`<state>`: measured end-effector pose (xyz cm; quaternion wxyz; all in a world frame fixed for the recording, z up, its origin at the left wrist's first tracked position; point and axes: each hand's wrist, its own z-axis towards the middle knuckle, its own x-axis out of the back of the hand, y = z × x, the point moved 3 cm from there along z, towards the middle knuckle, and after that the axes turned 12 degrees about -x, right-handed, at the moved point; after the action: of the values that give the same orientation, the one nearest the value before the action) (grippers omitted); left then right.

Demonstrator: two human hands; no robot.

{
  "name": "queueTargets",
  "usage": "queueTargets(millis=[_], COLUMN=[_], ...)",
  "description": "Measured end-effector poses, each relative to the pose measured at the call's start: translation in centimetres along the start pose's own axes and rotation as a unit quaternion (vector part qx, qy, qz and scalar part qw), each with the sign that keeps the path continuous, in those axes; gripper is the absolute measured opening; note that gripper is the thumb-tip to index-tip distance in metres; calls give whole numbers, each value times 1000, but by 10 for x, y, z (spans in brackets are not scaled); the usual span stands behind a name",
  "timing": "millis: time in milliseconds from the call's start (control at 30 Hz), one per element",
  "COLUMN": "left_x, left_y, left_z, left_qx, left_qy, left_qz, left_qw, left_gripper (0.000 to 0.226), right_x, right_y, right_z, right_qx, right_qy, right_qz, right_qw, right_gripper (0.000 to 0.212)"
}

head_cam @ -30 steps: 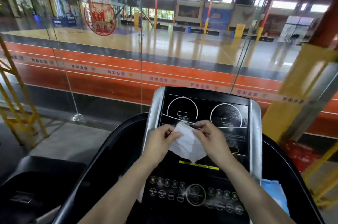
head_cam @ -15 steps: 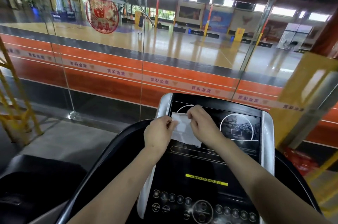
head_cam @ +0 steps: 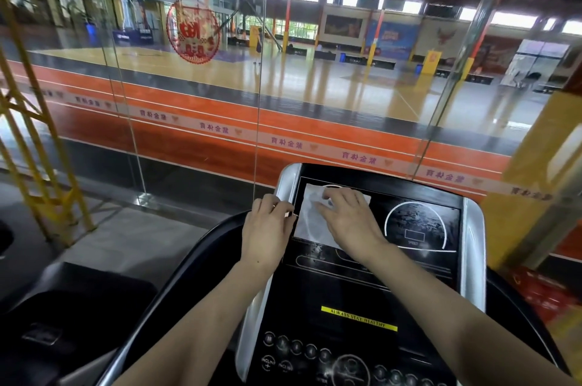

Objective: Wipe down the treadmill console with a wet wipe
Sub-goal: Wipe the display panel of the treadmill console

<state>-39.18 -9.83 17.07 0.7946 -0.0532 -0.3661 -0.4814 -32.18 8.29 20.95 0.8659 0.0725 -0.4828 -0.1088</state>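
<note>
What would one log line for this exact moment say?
stage: wiping | wet wipe: spread flat on console upper-left display | right hand: pressing on wipe | left hand: at wipe's left edge | button rows: not reached

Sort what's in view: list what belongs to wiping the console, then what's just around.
Job: wet wipe spread on the treadmill console; right hand flat on it; left hand at its edge.

Around: yellow frame, glass wall, red crate.

Both forearms are showing bare up to the frame's lower edge, no sleeves reaching them. The left hand (head_cam: 267, 229) and right hand (head_cam: 349, 221) are showing ungloved.
</note>
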Motion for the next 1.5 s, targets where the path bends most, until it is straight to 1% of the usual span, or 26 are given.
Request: queueTargets(millis=[133, 200, 233, 300, 367, 467, 567, 667, 767, 867, 1000, 1067, 1167, 1233, 1300, 1367, 1433, 1500], left_x=[-1, -2, -3, -3, -4, -7, -11, -16, -19, -21, -21, -21, -21, -21, -21, -21, -21, -20], left_y=[-9, -11, -12, -13, -13, -18, -27, -35, -40, -40, -42, -42, -43, -45, -44, -42, -42, -43], left_z=[-13, -17, -18, -19, -19, -23, -32, -40, -45, -49, -50, -50, -52, -52, -52, -51, -52, -52], left_qx=[-55, -78, -86, -98, -109, -119, -137, -151, -148, -141, -128, -125, -128, -126, -124, -121, -118, -114], left_qy=[0, -19, -28, -35, -33, -39, -48, -65, -86, -105, -129, -133, -138, -144, -148, -155, -161, -162], left_qz=[22, 35, 44, 55, 58, 55, 56, 46, 38, 48, 61, 63, 66, 74, 72, 63, 58, 61], left_qw=[998, 996, 995, 993, 992, 991, 988, 985, 984, 983, 981, 981, 980, 979, 979, 978, 978, 978], left_gripper=[19, 23, 25, 29, 33, 43, 51, 55, 58, 56, 56, 56, 57, 58, 57, 57, 56, 56], right_x=[-13, -18, -18, -19, -19, -17, -19, -26, -32, -29, -18, -20, -29, -36, -34, -28, -19, -19], right_y=[-1, 2, 3, 5, 9, 10, 4, -9, -18, -10, 2, -3, -22, -30, -26, -14, -3, -4], right_z=[-1, -4, -5, -5, 0, 9, 6, -16, -36, -25, 16, 15, -16, -37, -34, -11, 12, 20], right_qx=[38, 53, 60, 68, 81, 74, 55, 74, 90, 94, 39, 24, 54, 75, 83, 61, 19, -2], right_qy=[-32, -43, -51, -74, -99, -114, -113, -110, -126, -148, -155, -145, -126, -133, -146, -147, -145, -139], right_qz=[73, 98, 103, 84, 43, 4, 1, -3, -15, -20, -21, -18, -18, -21, -28, -22, -19, -25], right_qw=[996, 993, 992, 991, 991, 991, 992, 991, 988, 984, 987, 989, 990, 988, 985, 987, 989, 990], right_gripper=[77, 75, 70, 58, 52, 56, 56, 56, 58, 58, 59, 60, 61, 60, 59, 58, 59, 59])
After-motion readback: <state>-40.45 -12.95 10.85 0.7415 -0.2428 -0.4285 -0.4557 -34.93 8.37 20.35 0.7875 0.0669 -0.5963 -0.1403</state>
